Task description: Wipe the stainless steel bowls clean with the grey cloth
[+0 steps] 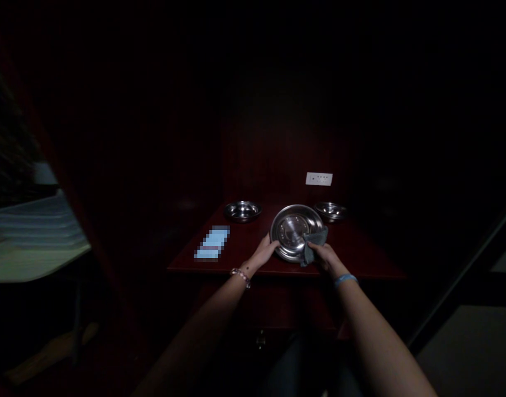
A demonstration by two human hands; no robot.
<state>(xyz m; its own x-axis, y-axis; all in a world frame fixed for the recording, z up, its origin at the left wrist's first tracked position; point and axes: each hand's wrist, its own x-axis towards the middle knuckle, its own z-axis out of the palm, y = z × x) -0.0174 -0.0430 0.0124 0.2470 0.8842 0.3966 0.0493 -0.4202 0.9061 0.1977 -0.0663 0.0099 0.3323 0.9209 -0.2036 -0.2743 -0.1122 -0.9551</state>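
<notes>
A shiny round steel bowl is held tilted above the dark red desk, its inside facing me. My left hand grips the bowl's left rim, thumb on the inner side and the other fingers mostly hidden. A grey-green cloth is pinched in my right hand and pressed over the bowl's lower right rim. Behind, a second steel bowl rests at the back left of the desk, and another steel bowl sits at the back right.
A blurred-out bright rectangle lies on the desk's left side. A white socket plate is on the back wall. Far left, a pale table carries stacked clear plastic containers. Dark panels flank the desk.
</notes>
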